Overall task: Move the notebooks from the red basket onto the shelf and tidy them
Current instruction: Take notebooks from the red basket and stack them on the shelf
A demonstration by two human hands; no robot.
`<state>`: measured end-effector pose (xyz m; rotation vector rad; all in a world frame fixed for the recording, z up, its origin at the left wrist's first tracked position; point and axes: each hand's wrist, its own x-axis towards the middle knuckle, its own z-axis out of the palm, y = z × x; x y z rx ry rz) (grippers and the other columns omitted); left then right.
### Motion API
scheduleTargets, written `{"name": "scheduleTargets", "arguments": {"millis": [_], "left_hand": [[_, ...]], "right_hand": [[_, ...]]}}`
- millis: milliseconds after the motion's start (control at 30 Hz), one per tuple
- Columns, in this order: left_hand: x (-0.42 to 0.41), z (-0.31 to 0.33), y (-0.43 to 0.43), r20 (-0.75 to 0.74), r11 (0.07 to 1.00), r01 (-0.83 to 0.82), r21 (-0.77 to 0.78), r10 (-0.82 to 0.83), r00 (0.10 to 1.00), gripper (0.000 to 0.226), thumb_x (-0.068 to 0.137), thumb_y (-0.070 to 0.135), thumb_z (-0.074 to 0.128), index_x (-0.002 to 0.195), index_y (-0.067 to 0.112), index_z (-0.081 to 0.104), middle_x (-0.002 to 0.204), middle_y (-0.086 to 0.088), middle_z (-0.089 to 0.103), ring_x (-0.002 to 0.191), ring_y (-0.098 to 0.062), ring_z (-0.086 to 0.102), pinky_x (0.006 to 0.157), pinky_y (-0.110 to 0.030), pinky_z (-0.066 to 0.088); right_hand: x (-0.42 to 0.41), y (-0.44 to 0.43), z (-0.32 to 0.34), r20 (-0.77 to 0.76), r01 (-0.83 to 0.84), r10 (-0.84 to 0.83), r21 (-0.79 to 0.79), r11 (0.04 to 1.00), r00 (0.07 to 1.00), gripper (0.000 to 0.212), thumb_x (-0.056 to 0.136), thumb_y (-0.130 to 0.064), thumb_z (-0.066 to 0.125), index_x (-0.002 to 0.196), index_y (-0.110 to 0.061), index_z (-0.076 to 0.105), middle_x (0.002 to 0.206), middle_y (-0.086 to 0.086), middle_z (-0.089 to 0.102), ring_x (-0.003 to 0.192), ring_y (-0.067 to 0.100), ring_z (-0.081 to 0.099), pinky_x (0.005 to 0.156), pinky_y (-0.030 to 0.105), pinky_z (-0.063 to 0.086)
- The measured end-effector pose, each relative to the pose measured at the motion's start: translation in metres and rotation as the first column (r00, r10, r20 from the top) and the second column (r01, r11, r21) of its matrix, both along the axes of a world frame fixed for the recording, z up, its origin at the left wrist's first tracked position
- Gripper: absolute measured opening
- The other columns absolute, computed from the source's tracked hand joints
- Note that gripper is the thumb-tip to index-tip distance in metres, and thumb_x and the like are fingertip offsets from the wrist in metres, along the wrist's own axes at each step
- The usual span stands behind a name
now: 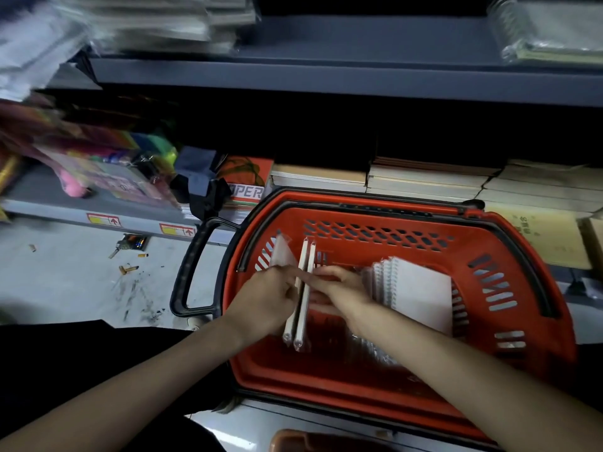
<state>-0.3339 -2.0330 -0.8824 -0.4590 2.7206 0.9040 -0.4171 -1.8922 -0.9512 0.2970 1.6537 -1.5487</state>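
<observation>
just behind red basket (326, 376), notebook stacks (424, 181) along lower shelf (98, 211)
</observation>
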Motion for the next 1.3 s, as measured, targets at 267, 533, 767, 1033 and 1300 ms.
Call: {"name": "scheduleTargets", "arguments": {"millis": [267,533,767,1033,1300], "left_hand": [[0.002,0.002,0.004,0.187,0.812,0.273,-0.516,-0.204,0.961,0.043,0.102,0.039,0.047,0.141,0.025,0.061,0.143,-0.003,0.049,0.134,-0.027,0.043,0.111,-0.038,0.04],[-0.014,0.004,-0.008,0.076,0.933,0.134,-0.334,-0.115,0.99,0.038,0.101,0.031,0.056,0.137,0.027,0.064,0.137,-0.004,0.058,0.132,-0.026,0.051,0.105,-0.038,0.048],[-0.026,0.018,0.001,0.009,0.998,-0.053,-0.031,0.054,0.999,0.051,0.1,0.026,0.06,0.149,0.015,0.05,0.129,-0.009,0.068,0.118,-0.028,0.065,0.093,-0.034,0.051],[-0.038,0.021,-0.007,0.274,0.679,-0.443,0.585,0.349,0.896,0.025,0.099,0.035,0.068,0.118,0.018,0.066,0.119,-0.004,0.073,0.113,-0.024,0.07,0.103,-0.043,0.055],[-0.03,0.05,-0.028,0.117,0.471,-0.315,0.824,0.403,0.908,0.027,0.093,0.02,0.07,0.118,0.011,0.074,0.121,-0.01,0.076,0.115,-0.027,0.071,0.096,-0.039,0.059]], "right_hand": [[-0.007,0.013,0.012,-0.069,-0.01,0.014,0.06,0.998,0.998,0.033,0.09,-0.015,0.078,0.12,-0.021,0.065,0.107,0.001,0.073,0.086,0.015,0.071,0.069,0.028,0.063],[-0.025,0.056,0.072,-0.229,0.017,0.017,0.144,0.989,0.973,0.032,0.089,-0.005,0.068,0.117,-0.018,0.075,0.095,0.002,0.08,0.082,0.015,0.077,0.061,0.029,0.063],[-0.05,0.106,0.147,-0.379,-0.043,0.05,0.027,0.999,0.924,0.024,0.093,-0.011,0.064,0.11,-0.017,0.078,0.112,0.018,0.076,0.098,0.035,0.075,0.089,0.046,0.059],[-0.066,0.144,0.175,-0.249,0.081,-0.167,-0.32,0.944,0.954,0.033,0.091,-0.016,0.051,0.114,-0.014,0.076,0.116,0.021,0.071,0.095,0.033,0.063,0.081,0.042,0.048],[-0.072,0.172,0.16,-0.35,0.08,-0.202,-0.333,0.939,0.915,0.044,0.091,-0.004,0.053,0.133,-0.008,0.063,0.129,0.016,0.07,0.108,0.033,0.068,0.083,0.039,0.055]]}}
